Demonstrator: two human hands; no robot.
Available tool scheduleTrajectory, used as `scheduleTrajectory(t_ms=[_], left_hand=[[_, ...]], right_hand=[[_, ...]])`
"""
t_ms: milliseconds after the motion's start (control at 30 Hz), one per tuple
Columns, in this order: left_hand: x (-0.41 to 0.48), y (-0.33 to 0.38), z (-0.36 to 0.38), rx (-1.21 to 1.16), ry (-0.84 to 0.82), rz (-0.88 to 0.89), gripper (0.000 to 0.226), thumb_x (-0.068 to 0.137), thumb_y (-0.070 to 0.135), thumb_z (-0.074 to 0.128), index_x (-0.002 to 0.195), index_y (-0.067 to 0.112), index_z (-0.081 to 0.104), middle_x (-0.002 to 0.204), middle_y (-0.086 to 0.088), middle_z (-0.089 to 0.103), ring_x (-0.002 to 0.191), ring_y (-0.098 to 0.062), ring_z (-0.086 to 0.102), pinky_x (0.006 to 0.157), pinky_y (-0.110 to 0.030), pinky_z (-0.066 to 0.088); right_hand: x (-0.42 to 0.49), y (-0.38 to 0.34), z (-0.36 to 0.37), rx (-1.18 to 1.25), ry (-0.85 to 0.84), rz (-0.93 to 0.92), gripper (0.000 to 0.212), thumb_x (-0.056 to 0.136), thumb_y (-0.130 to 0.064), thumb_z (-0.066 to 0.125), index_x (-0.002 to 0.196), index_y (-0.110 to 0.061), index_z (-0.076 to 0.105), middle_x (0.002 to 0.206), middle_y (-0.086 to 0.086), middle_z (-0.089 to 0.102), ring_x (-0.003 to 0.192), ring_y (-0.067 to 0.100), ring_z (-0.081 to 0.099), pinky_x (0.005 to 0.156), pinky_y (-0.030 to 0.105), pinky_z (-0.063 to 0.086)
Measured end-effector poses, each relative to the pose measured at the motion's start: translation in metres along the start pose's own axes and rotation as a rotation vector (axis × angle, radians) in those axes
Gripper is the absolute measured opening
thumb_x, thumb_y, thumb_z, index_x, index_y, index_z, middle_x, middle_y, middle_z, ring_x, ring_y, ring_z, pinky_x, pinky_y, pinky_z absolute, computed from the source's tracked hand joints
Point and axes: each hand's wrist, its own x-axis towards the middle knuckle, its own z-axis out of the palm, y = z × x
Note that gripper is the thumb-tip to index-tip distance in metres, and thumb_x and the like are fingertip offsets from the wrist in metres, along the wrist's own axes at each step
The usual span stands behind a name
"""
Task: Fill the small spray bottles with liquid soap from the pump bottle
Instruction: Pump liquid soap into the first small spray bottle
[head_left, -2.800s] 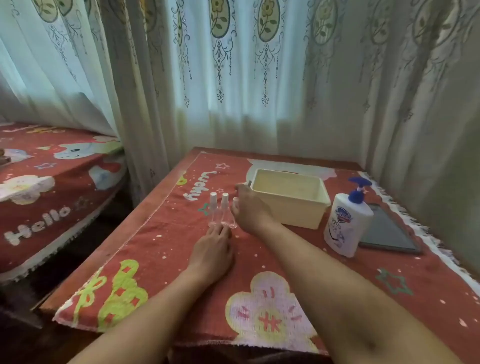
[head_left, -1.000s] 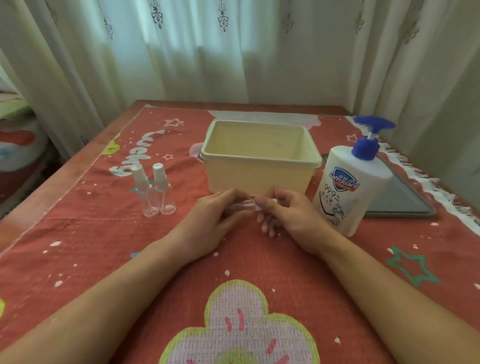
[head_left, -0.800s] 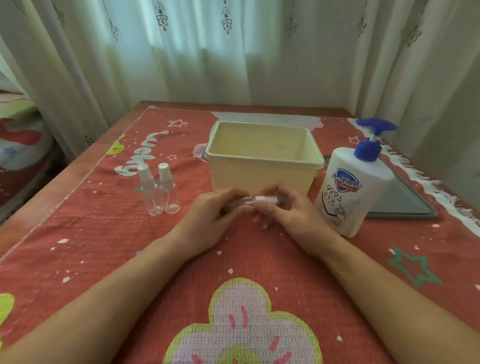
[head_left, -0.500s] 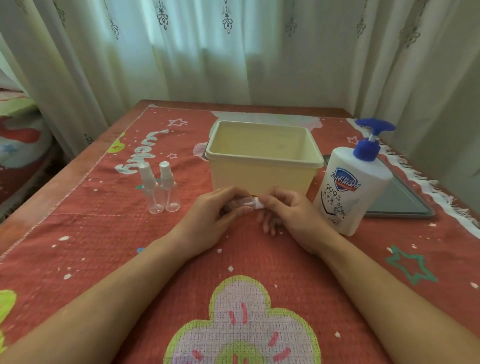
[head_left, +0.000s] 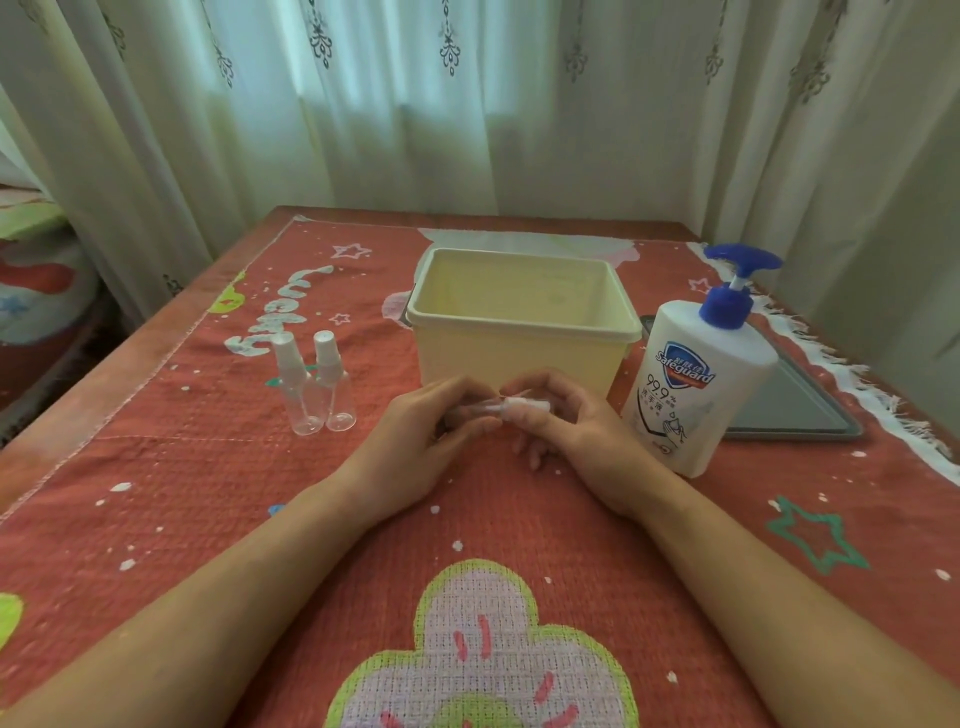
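Over the middle of the table (head_left: 493, 519), just before the tub (head_left: 519, 317), a spray bottle (head_left: 491, 409) lies level, long axis along the near edge, cap (head_left: 527, 404) toward the right edge. The left hand (head_left: 415, 441) curls round its body; the right hand (head_left: 576, 436) pinches the cap (white). Two spares (head_left: 332, 389) stand toward the left edge

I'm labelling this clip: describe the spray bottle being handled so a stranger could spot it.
In front of the cream tub, the left hand and right hand hold one clear spray bottle sideways. Its two twins stand upright, untouched.
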Motion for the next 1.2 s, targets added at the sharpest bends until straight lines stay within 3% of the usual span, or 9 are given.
scheduleTrajectory(t_ms=[67, 233, 400, 533, 733, 900, 1000, 1100, 1200], left_hand=[[0.000, 0.000, 0.000, -0.002, 0.004, -0.001, 0.017, 0.093, 0.020, 0.068, 0.108, 0.013, 0.065, 0.093, 0.003, 0.069, 0.082, -0.008, 0.063, 0.073, -0.016, 0.046], [0.000, 0.001, 0.000, -0.017, -0.002, -0.008, 0.016, 0.093, 0.023, 0.068, 0.107, 0.015, 0.065, 0.093, 0.005, 0.069, 0.083, -0.008, 0.064, 0.073, -0.019, 0.049], [0.000, 0.002, 0.000, -0.017, 0.005, -0.008, 0.017, 0.093, 0.022, 0.068, 0.107, 0.014, 0.065, 0.093, 0.006, 0.068, 0.083, -0.005, 0.062, 0.073, -0.012, 0.045], [0.000, 0.002, -0.001, -0.020, -0.007, -0.007, 0.016, 0.093, 0.022, 0.068, 0.106, 0.014, 0.065, 0.092, 0.006, 0.068, 0.083, -0.006, 0.062, 0.073, -0.014, 0.045], [0.000, 0.002, -0.001, -0.017, 0.000, -0.013, 0.017, 0.092, 0.020, 0.069, 0.107, 0.014, 0.065, 0.092, 0.006, 0.068, 0.082, -0.004, 0.062, 0.073, -0.013, 0.044], [0.000, 0.000, 0.000, -0.039, -0.002, -0.027, 0.015, 0.093, 0.021, 0.069, 0.107, 0.015, 0.065, 0.093, 0.006, 0.069, 0.083, -0.008, 0.063, 0.074, -0.017, 0.047], [0.000, -0.003, -0.003, -0.090, 0.051, -0.110, 0.015, 0.093, 0.025, 0.068, 0.106, 0.019, 0.066, 0.093, 0.008, 0.070, 0.085, -0.012, 0.066, 0.075, -0.025, 0.050], [-0.001, -0.003, -0.007, -0.126, 0.110, -0.152, 0.017, 0.092, 0.027, 0.067, 0.107, 0.019, 0.067, 0.089, 0.015, 0.068, 0.079, 0.000, 0.062, 0.071, -0.015, 0.045], [-0.003, -0.003, -0.008, -0.165, 0.155, -0.180, 0.019, 0.091, 0.028, 0.068, 0.107, 0.019, 0.067, 0.085, 0.017, 0.068, 0.070, 0.002, 0.059, 0.066, -0.013, 0.043]], right_hand=[[0.003, 0.002, 0.002, 0.047, 0.014, 0.029, 0.025, 0.095, -0.028, 0.060, 0.104, -0.004, 0.063, 0.077, 0.013, 0.065, 0.065, 0.030, 0.058, 0.058, 0.036, 0.046], [0.000, 0.001, -0.001, -0.017, 0.010, -0.001, 0.018, 0.093, -0.012, 0.064, 0.108, -0.001, 0.061, 0.074, 0.015, 0.063, 0.056, 0.017, 0.056, 0.051, 0.021, 0.046], [0.004, 0.005, 0.001, 0.043, 0.028, 0.025, 0.023, 0.097, -0.021, 0.059, 0.107, -0.001, 0.062, 0.076, 0.013, 0.065, 0.065, 0.027, 0.059, 0.059, 0.034, 0.049], [0.001, 0.004, -0.001, -0.009, -0.001, -0.007, 0.016, 0.095, -0.013, 0.063, 0.107, -0.002, 0.061, 0.075, 0.013, 0.064, 0.061, 0.022, 0.058, 0.055, 0.026, 0.047], [0.005, 0.007, 0.001, 0.037, 0.030, 0.034, 0.022, 0.096, -0.031, 0.061, 0.103, -0.010, 0.065, 0.079, 0.017, 0.067, 0.068, 0.032, 0.060, 0.065, 0.046, 0.044], [0.001, 0.004, -0.004, -0.030, 0.027, -0.012, 0.016, 0.092, -0.017, 0.068, 0.104, -0.008, 0.063, 0.076, 0.011, 0.067, 0.063, 0.024, 0.060, 0.059, 0.031, 0.049], [0.001, 0.006, -0.009, -0.078, 0.095, -0.052, 0.018, 0.090, -0.017, 0.072, 0.105, -0.011, 0.065, 0.085, 0.010, 0.069, 0.071, 0.024, 0.064, 0.069, 0.037, 0.055], [0.001, 0.011, -0.014, -0.176, 0.153, -0.047, 0.017, 0.087, -0.025, 0.075, 0.101, -0.019, 0.069, 0.094, 0.004, 0.073, 0.087, 0.023, 0.071, 0.081, 0.041, 0.060], [-0.001, 0.008, -0.013, -0.362, 0.170, -0.083, 0.015, 0.088, -0.032, 0.073, 0.101, -0.026, 0.069, 0.095, -0.007, 0.073, 0.091, 0.007, 0.069, 0.085, 0.028, 0.056]])
